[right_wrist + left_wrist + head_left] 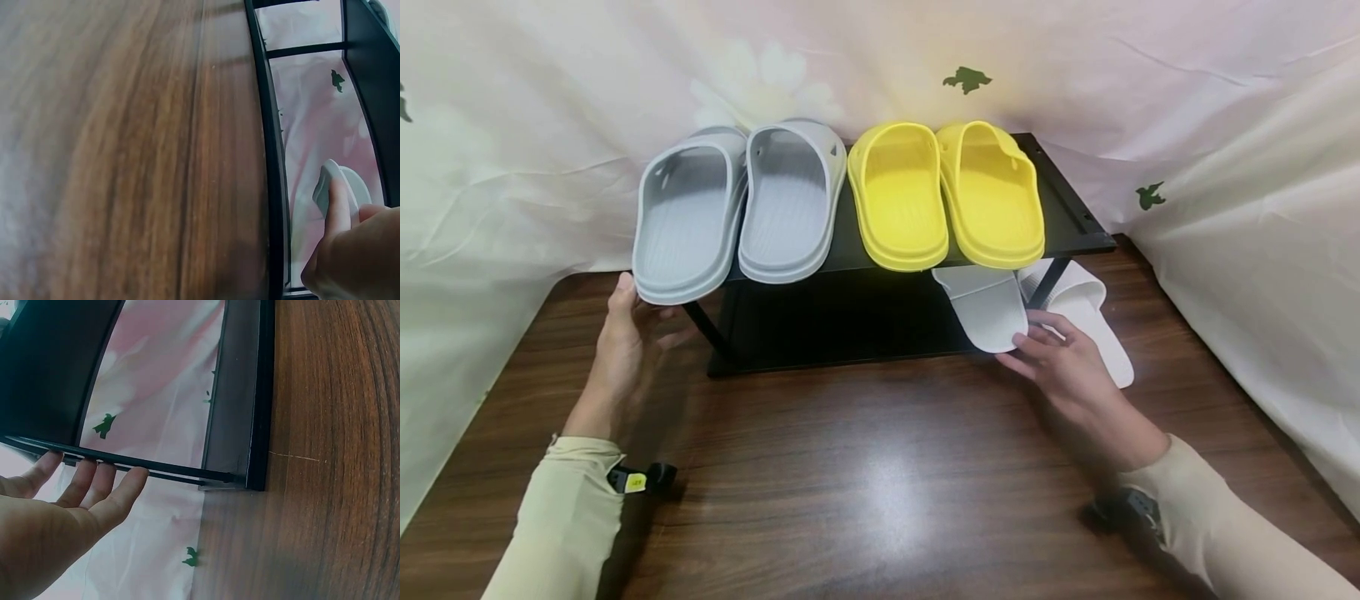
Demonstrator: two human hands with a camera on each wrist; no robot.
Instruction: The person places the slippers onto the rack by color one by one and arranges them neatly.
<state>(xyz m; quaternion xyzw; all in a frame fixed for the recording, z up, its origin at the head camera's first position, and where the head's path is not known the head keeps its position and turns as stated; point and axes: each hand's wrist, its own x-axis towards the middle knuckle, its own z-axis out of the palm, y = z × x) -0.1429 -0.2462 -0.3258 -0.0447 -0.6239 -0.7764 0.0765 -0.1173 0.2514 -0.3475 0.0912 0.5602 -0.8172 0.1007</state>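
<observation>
A white slipper (988, 312) sticks out from the lower level of the black shoe rack (1071, 239), near its right end. My right hand (1067, 367) pinches its heel end between thumb and fingers; the slipper's front is hidden under the top shelf. Just to the right, a second white slipper (1101, 329) lies beyond the rack's right leg, partly behind my hand. At the rack's left end is my left hand (621, 346), its fingertips touching the thin side bar (175, 469) in the left wrist view.
Along the top shelf stand two grey clogs (790, 204) on the left and two yellow clogs (902, 200) on the right. The rack's lower shelf (827, 325) rests on a brown wooden table (850, 467). Patterned cloth (1240, 167) hangs behind and at both sides.
</observation>
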